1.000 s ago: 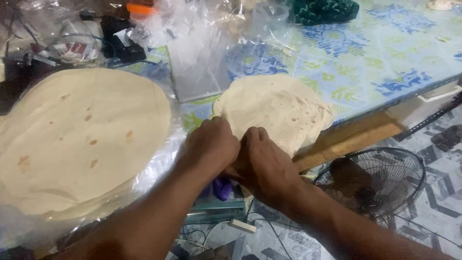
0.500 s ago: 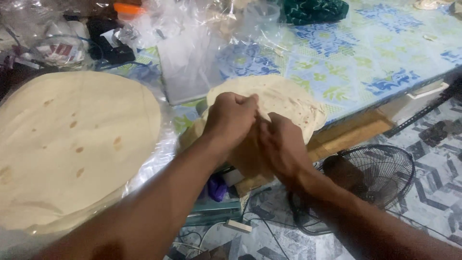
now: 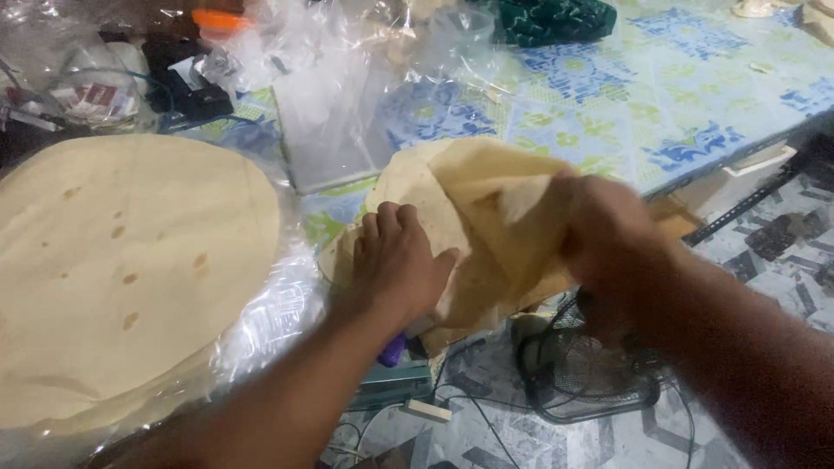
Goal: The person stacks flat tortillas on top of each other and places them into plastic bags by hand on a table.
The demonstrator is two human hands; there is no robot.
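Evidently the left hand (image 3: 401,265) pressed flat on the flatbread (image 3: 473,217) right of the big stack (image 3: 122,260), while the right hand (image 3: 608,234) pinched its lifted edge; thin, limp, tearable, best gripped at the rim.

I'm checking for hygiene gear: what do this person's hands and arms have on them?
Nothing shows. The left hand and right hand are bare, without gloves, rings or a watch. Both forearms are bare too, with no sleeve in view. The right hand is motion-blurred, so small details there cannot be told.
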